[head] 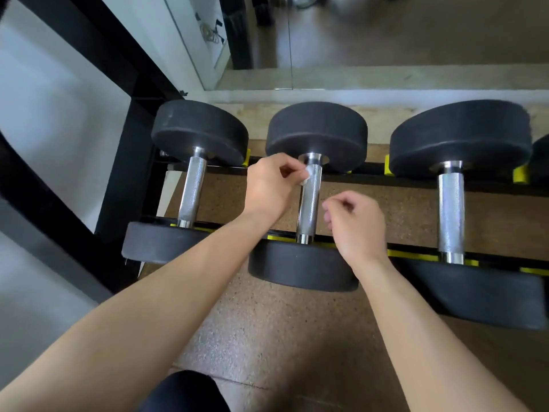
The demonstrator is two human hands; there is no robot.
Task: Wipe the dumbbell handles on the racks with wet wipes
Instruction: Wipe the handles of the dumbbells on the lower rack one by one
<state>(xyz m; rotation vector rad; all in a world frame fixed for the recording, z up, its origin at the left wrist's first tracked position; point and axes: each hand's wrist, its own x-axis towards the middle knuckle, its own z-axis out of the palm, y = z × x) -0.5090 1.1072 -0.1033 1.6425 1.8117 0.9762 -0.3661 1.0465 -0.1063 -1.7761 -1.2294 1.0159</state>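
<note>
Three black dumbbells with knurled chrome handles lie across a low rack (416, 255): a left one (193, 190), a middle one (309, 209) and a right one (451, 209). My left hand (271, 185) pinches a small white wet wipe (307, 173) against the far end of the middle handle, close to the back weight. My right hand (355, 224) hovers just right of the same handle near its front end, fingers loosely curled, holding nothing.
The rack's black rails carry yellow cradles (520, 173). A black frame post (130, 162) stands at the left. A mirror (386, 31) runs along the wall behind. Speckled rubber floor (267, 328) lies under the rack, and my dark-clad knee (184, 391) shows at the bottom.
</note>
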